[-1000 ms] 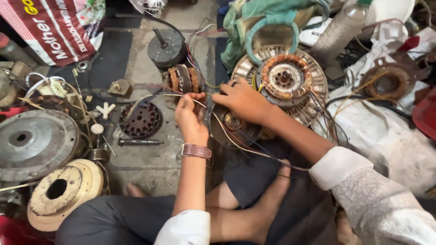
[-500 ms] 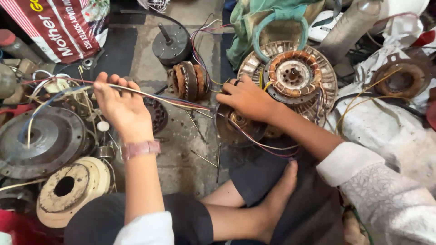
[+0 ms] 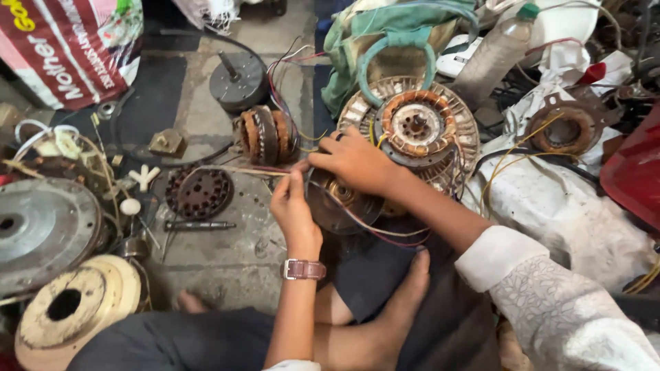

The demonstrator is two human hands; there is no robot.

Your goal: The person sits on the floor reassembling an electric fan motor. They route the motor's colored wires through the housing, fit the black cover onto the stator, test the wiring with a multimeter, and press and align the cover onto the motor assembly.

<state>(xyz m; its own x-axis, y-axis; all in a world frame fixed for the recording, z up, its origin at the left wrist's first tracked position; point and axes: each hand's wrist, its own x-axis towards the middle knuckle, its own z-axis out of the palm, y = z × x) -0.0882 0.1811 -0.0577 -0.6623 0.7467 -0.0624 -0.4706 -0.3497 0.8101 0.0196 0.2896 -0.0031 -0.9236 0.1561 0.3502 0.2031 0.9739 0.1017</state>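
I sit on the floor with a round fan motor [image 3: 347, 203] in front of my legs, thin coloured wires [image 3: 385, 233] trailing from it. My left hand [image 3: 292, 206], with a brown watch strap on the wrist, pinches a thin pale strip [image 3: 244, 170] at the motor's left edge. My right hand [image 3: 354, 161] rests on top of the motor, fingers curled over its far rim. Just behind that hand lies a larger stator with copper windings [image 3: 416, 127] on a slotted metal disc.
On the floor to the left lie a copper-wound rotor [image 3: 265, 136], a dark perforated disc [image 3: 201, 194], a steel shaft [image 3: 199, 225], a grey motor cover [image 3: 41, 230] and a cream housing [image 3: 72, 309]. A plastic bottle [image 3: 498, 51] and white cloth [image 3: 570, 213] are at right.
My left hand, which had swung out left over the floor parts holding the strip, has come back to the motor beside my right hand. The right hand has stayed on the motor.
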